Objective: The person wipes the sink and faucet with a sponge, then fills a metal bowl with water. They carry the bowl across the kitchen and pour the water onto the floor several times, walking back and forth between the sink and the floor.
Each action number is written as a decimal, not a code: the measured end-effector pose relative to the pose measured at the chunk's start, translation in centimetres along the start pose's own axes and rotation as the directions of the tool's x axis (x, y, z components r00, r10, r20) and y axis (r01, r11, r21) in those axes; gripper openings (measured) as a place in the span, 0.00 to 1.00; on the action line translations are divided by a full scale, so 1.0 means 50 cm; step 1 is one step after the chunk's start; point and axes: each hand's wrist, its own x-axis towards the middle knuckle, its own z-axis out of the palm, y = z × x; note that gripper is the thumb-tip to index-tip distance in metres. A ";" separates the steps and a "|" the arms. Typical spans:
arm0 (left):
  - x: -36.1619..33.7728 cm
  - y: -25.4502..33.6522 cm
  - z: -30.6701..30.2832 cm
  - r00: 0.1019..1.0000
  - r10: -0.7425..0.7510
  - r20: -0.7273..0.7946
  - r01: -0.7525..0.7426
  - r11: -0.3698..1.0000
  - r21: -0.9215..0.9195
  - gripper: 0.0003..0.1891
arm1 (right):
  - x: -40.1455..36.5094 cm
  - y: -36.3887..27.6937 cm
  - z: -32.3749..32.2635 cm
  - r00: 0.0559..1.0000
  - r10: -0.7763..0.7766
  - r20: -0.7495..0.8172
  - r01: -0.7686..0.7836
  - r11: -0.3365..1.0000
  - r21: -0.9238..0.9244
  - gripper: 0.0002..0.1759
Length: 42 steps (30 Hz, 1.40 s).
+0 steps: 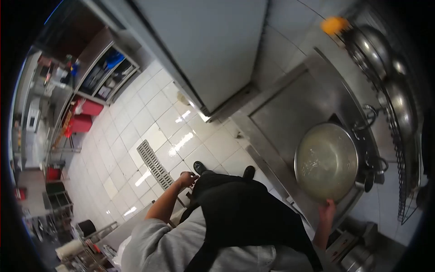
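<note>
A large round metal bowl of cloudy, pale liquid stands in the steel sink unit on the right. My right hand is at the bowl's near rim, with its fingers closed over the edge. On the other side of my body, my left hand hangs low beside my black apron. Its fingers are loosely bent and a little apart, and I see nothing held in them.
Taps rise behind the bowl. Above them, a wire rack carries shiny metal pans. A tall grey cabinet stands ahead. Set into the wet tiled floor is a drain grate. Red bins are by the left shelves.
</note>
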 end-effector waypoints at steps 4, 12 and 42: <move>0.054 -0.156 -0.022 0.995 -0.054 0.088 0.058 0.997 -0.052 0.26 | -0.075 0.023 0.102 0.981 -0.117 0.152 0.137 0.982 -0.127 0.27; -0.018 -0.398 -0.113 0.992 -0.116 -0.041 0.087 0.899 -0.429 0.28 | -0.189 0.178 0.527 0.848 0.187 0.497 -0.052 0.961 -0.272 0.30; -0.264 -0.528 -0.066 0.544 -0.835 0.081 -0.033 -0.118 -0.992 0.23 | -0.714 1.156 2.154 -0.105 0.851 0.515 0.275 0.522 -0.807 0.26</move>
